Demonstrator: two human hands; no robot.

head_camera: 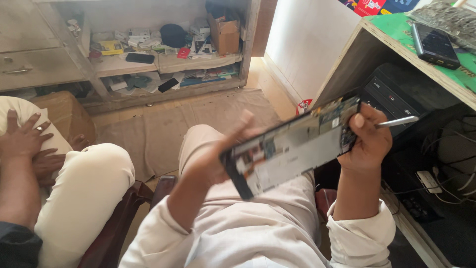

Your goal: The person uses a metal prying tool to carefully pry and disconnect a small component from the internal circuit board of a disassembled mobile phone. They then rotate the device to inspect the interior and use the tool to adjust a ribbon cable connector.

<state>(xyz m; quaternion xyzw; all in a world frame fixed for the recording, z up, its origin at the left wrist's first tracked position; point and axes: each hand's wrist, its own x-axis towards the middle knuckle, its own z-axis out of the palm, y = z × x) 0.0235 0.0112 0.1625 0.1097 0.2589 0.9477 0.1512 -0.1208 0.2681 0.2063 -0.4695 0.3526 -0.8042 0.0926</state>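
An opened smartphone with its back cover off shows circuit boards and a pale metal shield. It is held slanted above my lap. My left hand grips its lower left end, thumb raised near the top edge. My right hand holds the upper right end with the thumb pressed on the board, and a thin silver tool sticks out between its fingers toward the right.
Another person sits at the left, hands resting on a raised knee. A black phone lies on the green-topped desk at right, with a computer tower and cables beneath. Cluttered shelves stand ahead; a cloth covers the floor.
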